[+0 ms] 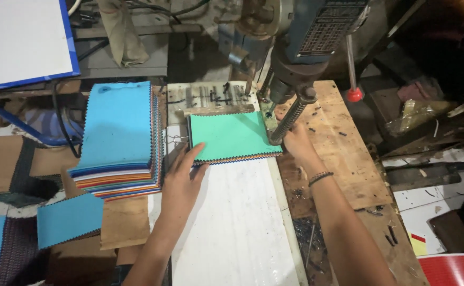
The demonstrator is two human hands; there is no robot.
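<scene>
A thin stack of fabric swatches with a green top sheet [232, 135] lies on a white board [237, 222] under a drill press [295, 37]. My left hand [181, 177] presses flat on the stack's near left corner, fingers spread. My right hand [298, 143] rests at the stack's right edge, beside the press's coiled spring column [290, 119]; its fingers are partly hidden behind the column. A beaded bracelet [321, 177] circles my right wrist.
A tall pile of multicoloured swatches with a blue top [118, 137] stands to the left. A loose blue swatch [70, 220] and cardboard pieces lie nearer. A worn wooden board [348, 159] with scattered debris is on the right, and a red-knobbed lever [353, 94] hangs there.
</scene>
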